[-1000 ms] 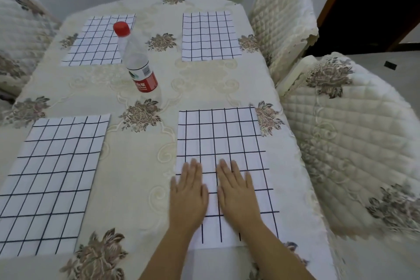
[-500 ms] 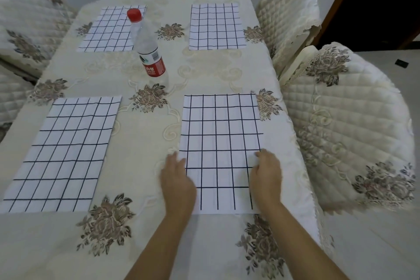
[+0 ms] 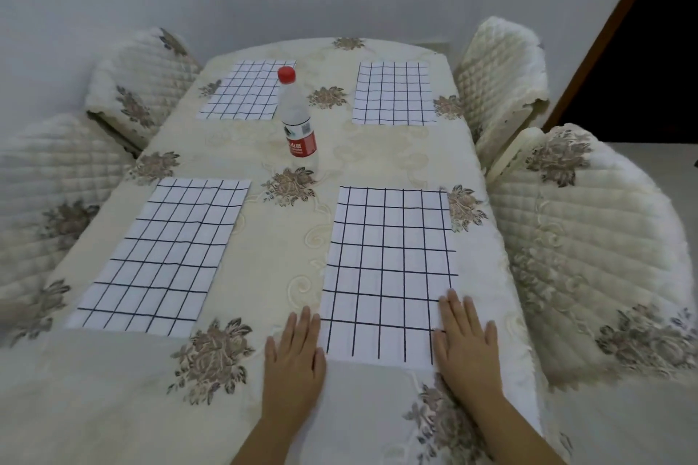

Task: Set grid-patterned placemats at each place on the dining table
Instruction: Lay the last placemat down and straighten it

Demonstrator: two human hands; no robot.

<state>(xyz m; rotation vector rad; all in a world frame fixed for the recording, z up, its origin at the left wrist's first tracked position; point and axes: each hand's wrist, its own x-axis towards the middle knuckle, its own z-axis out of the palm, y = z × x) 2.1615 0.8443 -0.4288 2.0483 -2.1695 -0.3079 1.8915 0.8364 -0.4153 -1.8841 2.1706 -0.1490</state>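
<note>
left hand (image 3: 292, 355): lying palm down on the tablecloth (image 3: 283, 276), fingers straight and together, right against the left edge of the near-right placemat (image 3: 389, 268) by its near corner; gripping nothing.
right hand (image 3: 464, 347): also lying flat with fingers straight, pressing on that mat's near right corner, partly on the mat and partly on the cloth.
hands: sitting apart, one on each side of the mat's near end.
near-right placemat: lying flat, long side running away from the person, close to the table's right edge.
near-left placemat (image 3: 166, 257): lying flat across from it, slightly skewed.
far-left placemat (image 3: 245, 92), far-right placemat (image 3: 393, 94): lying flat at the far end, one per side.
water bottle (image 3: 298, 121): standing upright with its red cap on, between the two far mats, closer to the far-left one.
chairs (image 3: 589, 257): four with quilted covers, sitting two per side, close against the table.
</note>
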